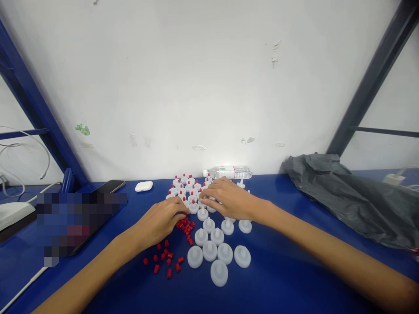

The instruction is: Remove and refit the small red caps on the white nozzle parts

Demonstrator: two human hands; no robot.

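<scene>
My left hand (pixel 165 218) is closed, finger and thumb tips together at the upper edge of a pile of small red caps (pixel 186 226). What is between those tips is too small to make out. My right hand (pixel 232 198) curls its fingers down over the group of white round nozzle lids, and whatever they grip is hidden. Behind and between the hands stand several white nozzle lids with red caps on their tips (pixel 194 206). Nearer to me are bare white nozzle lids (pixel 210 250), nozzles upward, and more loose red caps (pixel 169 261) lie scattered at the left.
A clear plastic bottle (pixel 234 172) lies against the wall. To the left are a white earphone case (pixel 144 186) and a phone (pixel 113 185), beside a blurred-out area. A dark grey plastic bag (pixel 327 196) spreads over the right of the blue table (pixel 281 279). Blue posts frame both sides.
</scene>
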